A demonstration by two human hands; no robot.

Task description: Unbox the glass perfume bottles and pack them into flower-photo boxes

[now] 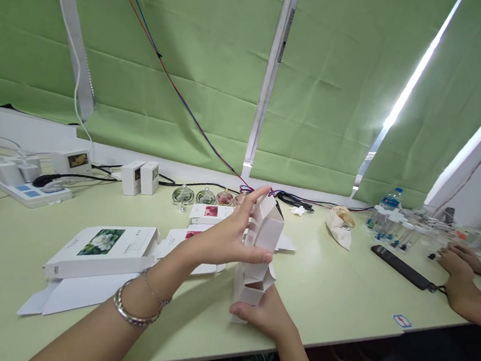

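Observation:
A small white cardboard box (263, 245) stands upright in front of me, its top and bottom flaps partly unfolded. My left hand (226, 236), a silver bracelet on its wrist, grips the upper part of the box from the left, thumb across the front and index finger over the top flap. My right hand (268, 313) holds the bottom of the box from below, fingers curled around its lower flaps. Both hands hold it just above the pale green table (340, 292).
A flat white box with a flower picture (101, 249) and folded white cartons lie left of my hands. Round glass bottles (205, 196) stand behind. A power strip (27, 191) sits far left. Another person's hands (459, 270), a black remote (400, 267) and water bottles (388, 214) are right.

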